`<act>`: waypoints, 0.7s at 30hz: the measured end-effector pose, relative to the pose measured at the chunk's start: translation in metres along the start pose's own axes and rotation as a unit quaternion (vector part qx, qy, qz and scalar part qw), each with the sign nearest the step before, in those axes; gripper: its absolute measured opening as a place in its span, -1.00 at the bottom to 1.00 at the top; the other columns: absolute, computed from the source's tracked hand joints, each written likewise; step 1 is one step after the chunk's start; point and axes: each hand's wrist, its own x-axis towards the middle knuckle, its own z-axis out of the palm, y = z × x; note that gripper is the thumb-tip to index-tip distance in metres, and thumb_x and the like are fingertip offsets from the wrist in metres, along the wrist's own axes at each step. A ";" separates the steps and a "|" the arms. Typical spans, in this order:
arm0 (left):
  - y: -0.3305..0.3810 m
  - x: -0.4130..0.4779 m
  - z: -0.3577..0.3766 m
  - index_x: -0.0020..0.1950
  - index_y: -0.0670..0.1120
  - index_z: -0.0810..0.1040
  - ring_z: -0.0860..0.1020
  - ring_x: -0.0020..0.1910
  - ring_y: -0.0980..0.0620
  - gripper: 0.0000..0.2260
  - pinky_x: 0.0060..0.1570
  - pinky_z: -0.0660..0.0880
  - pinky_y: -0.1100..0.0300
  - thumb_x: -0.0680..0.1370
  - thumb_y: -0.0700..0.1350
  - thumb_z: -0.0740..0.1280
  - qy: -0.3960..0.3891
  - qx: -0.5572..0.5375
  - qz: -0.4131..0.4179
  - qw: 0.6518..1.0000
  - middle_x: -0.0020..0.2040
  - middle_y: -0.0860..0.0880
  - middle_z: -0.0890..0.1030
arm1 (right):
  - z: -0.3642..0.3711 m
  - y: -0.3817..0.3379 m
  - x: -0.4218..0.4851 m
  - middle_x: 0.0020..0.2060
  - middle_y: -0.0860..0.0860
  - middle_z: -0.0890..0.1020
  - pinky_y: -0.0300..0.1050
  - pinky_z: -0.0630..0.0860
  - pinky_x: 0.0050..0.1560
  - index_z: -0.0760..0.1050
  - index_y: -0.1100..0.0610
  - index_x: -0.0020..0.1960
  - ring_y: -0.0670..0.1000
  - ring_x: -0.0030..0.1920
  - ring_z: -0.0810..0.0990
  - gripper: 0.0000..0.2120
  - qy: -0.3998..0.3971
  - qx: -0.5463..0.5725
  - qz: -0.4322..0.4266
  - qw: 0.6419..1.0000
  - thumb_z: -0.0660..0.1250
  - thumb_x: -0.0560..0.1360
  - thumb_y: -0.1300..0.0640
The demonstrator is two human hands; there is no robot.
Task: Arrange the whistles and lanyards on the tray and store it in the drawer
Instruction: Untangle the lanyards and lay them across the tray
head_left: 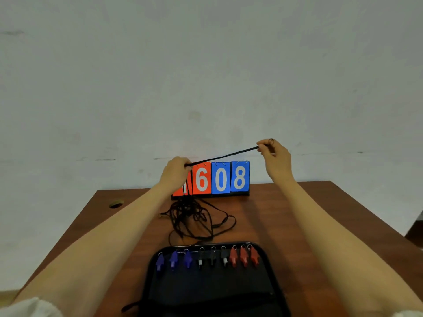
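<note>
A black tray [210,294] lies at the near edge of the brown table. Along its far rim stand three blue whistles [173,260], three black whistles [212,257] and three red whistles [244,256] in a row. Beyond the tray sits a tangled heap of black lanyards [194,216]. One black lanyard [223,155] is stretched taut in the air above the heap. My left hand [175,171] pinches its lower end and my right hand [275,156] pinches its higher end, where a small metal ring shows.
A flip scoreboard [219,178] with red and blue number cards stands at the table's back edge, partly behind my left hand. A round cable hole [116,204] is at the far left of the table [297,225]. A pale wall rises behind.
</note>
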 end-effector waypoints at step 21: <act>-0.011 0.017 0.001 0.15 -0.12 0.33 0.56 -0.12 -0.17 -0.84 -0.10 0.50 -0.07 0.58 -0.20 0.19 -0.095 0.059 0.101 0.989 -0.03 -0.18 0.62 | 0.129 -0.007 -0.028 -0.04 0.09 0.56 -0.15 0.43 -0.10 0.39 0.16 0.29 0.01 -0.13 0.49 -0.63 -0.335 -0.176 0.016 0.925 0.28 0.55 0.01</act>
